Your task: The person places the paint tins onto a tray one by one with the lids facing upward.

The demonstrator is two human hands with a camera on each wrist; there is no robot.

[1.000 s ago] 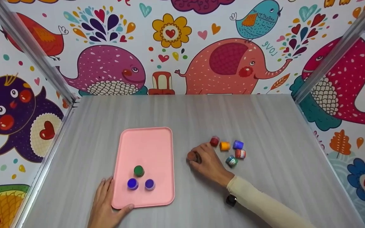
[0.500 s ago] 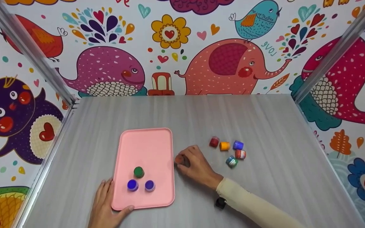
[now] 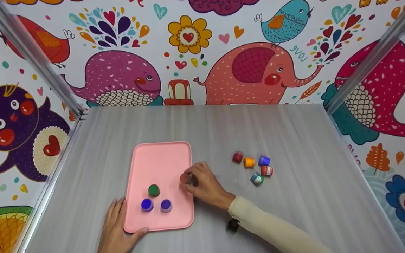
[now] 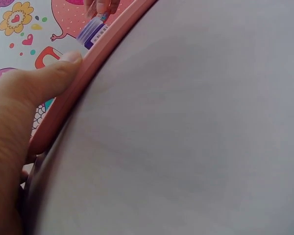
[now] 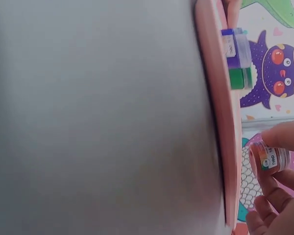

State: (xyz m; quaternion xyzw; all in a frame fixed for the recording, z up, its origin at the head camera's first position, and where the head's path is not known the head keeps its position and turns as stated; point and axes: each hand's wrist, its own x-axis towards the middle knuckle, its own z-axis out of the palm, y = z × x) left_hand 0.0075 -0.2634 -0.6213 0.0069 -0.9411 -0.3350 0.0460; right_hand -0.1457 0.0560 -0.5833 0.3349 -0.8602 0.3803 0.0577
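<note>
"Tray [image 3: 162, 160] first: where are our hands?"

"Our left hand [image 3: 116, 225] rests along its near-left corner, fingers straight; our right hand [image 3: 207, 185] pinches a brown jar [image 3: 184, 178] above its right side, with the green jar [image 3: 154, 190] leftward and slightly nearer us."

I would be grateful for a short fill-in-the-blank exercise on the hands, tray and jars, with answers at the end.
1. The left hand touches the tray, whose colour is ____.
2. The right hand holds a brownish jar, while the unheld jars on the tray number ____.
3. Beyond the blue jar and the purple jar on the tray, seen from the person's side, stands a jar coloured ____.
4. On the table, right of the tray, the loose jars number ____.
Missing words: pink; three; green; five.
</note>
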